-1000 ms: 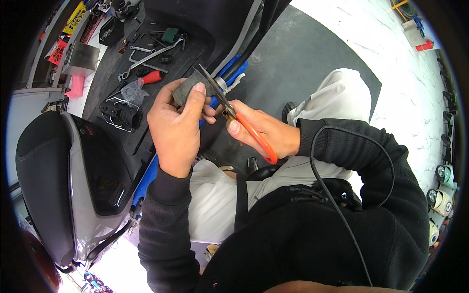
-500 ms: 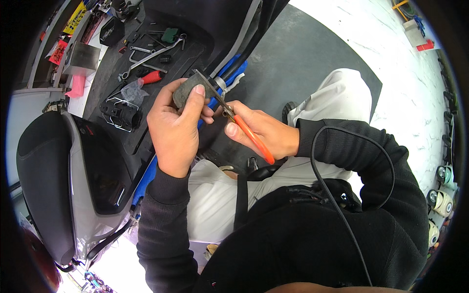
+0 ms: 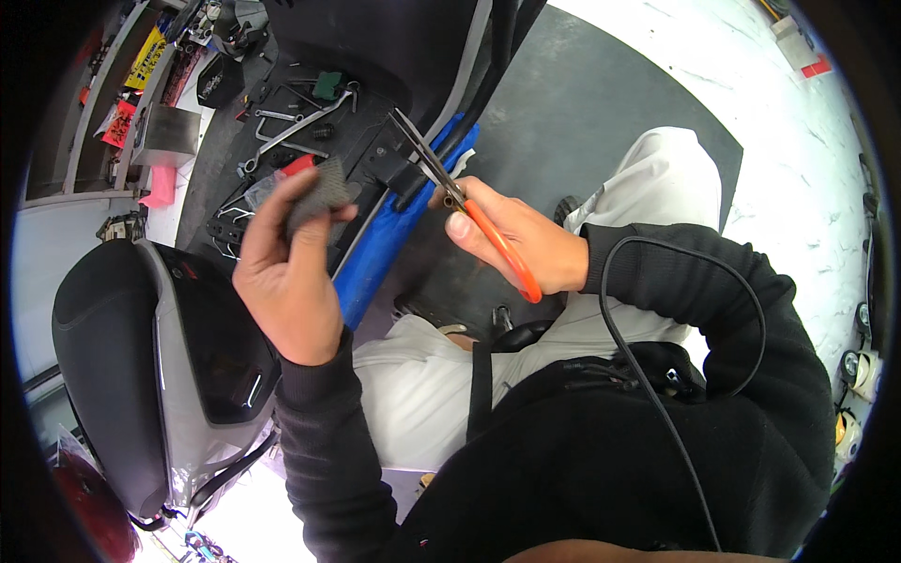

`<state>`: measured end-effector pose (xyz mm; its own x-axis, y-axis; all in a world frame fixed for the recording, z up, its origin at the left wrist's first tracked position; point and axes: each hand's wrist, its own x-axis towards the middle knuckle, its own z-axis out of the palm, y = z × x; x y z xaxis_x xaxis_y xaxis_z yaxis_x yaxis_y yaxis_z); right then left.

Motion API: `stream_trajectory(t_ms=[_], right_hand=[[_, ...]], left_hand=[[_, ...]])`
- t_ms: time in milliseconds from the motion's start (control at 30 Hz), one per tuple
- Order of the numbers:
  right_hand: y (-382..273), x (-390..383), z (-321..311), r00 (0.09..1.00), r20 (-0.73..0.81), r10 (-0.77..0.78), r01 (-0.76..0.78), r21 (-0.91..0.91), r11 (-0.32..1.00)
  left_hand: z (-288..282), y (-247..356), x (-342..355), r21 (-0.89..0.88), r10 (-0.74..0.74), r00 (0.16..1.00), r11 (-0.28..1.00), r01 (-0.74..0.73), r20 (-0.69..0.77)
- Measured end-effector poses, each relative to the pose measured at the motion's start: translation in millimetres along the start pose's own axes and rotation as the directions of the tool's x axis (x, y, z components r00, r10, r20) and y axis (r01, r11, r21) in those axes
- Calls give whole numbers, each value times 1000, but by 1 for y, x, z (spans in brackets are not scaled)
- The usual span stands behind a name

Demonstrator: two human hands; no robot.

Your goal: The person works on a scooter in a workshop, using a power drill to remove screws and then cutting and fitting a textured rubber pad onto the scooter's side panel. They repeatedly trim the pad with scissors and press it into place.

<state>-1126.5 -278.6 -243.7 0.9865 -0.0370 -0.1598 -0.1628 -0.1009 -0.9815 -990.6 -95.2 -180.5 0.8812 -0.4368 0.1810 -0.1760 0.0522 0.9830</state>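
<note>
My right hand (image 3: 521, 239) is closed round the orange handles of a pair of scissors (image 3: 497, 239). Its dark blades (image 3: 427, 150) point up and to the left, slightly apart, with nothing visible between them. To the left, my left hand (image 3: 296, 281) pinches a dark grey, textured piece of material (image 3: 321, 192) between thumb and fingers. Motion smears this piece, and its exact kind does not show. Beyond the blades, a small black block (image 3: 399, 174) sits by a blue-covered edge (image 3: 375, 253) of the scooter.
Several wrenches (image 3: 305, 127), a green item (image 3: 328, 85) and a red-handled tool (image 3: 298, 165) lie on the scooter's dark footboard. A black scooter seat (image 3: 108, 357) stands at left. A metal box (image 3: 167, 136) is at the upper left. A black cable (image 3: 648, 375) loops over my right sleeve.
My left hand has moved left with the grey piece, away from the scissors. The blades, earlier against that piece, now stand free of it. The black block and blue-covered edge show more.
</note>
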Motion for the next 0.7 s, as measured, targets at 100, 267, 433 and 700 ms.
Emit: stream_trajectory(t_ms=[100, 267, 433, 700], right_hand=[[-4, 0, 3, 997, 41, -68, 63, 112, 992], [-5, -5, 4, 987, 140, -77, 52, 173, 984], [-5, -7, 2, 981, 192, -43, 1, 215, 977], [-6, -8, 0, 978, 189, -91, 57, 177, 982]], left_hand=[[2, -2, -9, -50, -38, 994, 998, 43, 103], [8, -6, -13, -40, -6, 997, 999, 10, 79], [13, -9, -15, -57, -79, 993, 995, 84, 82], [15, -13, -10, -80, -142, 981, 985, 153, 131]])
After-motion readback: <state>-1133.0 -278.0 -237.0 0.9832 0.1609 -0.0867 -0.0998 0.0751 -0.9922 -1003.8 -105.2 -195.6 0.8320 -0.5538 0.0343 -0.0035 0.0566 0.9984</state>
